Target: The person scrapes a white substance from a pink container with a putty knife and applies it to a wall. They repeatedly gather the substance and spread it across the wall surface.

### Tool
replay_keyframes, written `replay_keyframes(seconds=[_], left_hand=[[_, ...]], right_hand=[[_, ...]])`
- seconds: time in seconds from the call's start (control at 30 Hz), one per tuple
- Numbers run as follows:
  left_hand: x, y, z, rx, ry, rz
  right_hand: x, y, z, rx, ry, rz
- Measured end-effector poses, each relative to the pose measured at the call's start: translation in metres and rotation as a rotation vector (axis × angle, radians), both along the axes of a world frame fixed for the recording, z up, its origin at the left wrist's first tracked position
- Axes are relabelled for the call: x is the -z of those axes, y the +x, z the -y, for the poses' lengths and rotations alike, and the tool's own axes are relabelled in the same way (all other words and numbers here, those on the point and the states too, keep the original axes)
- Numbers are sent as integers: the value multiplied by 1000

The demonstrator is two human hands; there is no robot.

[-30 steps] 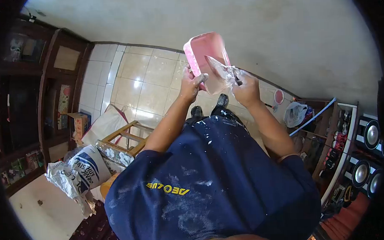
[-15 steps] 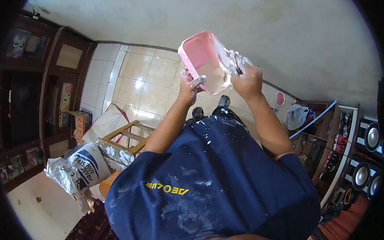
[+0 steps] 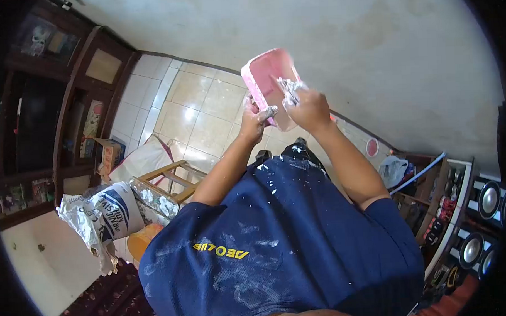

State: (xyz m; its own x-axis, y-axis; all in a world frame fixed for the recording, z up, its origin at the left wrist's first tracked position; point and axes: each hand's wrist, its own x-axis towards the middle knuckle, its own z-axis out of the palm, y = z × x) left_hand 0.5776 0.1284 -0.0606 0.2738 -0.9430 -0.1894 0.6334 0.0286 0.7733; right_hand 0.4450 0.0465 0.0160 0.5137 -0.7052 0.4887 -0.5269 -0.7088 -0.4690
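A pink rectangular tub (image 3: 252, 83) is tilted in front of me, its open side facing me, with pale material along its lower inside. My left hand (image 3: 256, 120) grips the tub's near left edge, the thumb smeared with white. My right hand (image 3: 308, 107) is closed round a tool coated in white paste (image 3: 288, 87), at the tub's right side. The tool's shape is partly hidden by paste and fingers. White specks mark both forearms and the dark blue shirt (image 3: 277, 224).
A wall (image 3: 338, 49) rises beyond the tiled floor (image 3: 206, 98). At left are a dark wooden cabinet (image 3: 67, 103), a wooden ladder (image 3: 170, 180) and an adhesive bag (image 3: 118, 213). Shelves with a plastic bag (image 3: 393, 171) and speakers (image 3: 488, 200) are at right.
My right hand and the tool have moved left, from the tub's right edge to over its opening. The tub sits slightly lower and to the right. Both hands keep their hold.
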Motion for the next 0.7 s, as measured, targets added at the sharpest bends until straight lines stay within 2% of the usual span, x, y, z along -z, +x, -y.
replay_keyframes(seconds=[0.03,0.07,0.17,0.33,0.5,0.57,0.7], left_hand=[[-2,3,-2,-23,33,-12],[0,9,-3,-12,22,-17],[-3,23,-8,17,60,56],[-6,46,6,-25,26,5],[5,70,30,-50,-34,-35],[10,85,48,-13,122,89],[15,125,73,43,149,71]], right_hand=[[-3,4,-2,-42,-2,-20],[-7,10,-4,-41,-14,88],[-21,19,5,-18,-6,47],[-4,38,11,-127,31,-17],[2,68,45,-113,-10,1],[15,80,60,-133,72,-117],[8,102,84,-149,42,-25]])
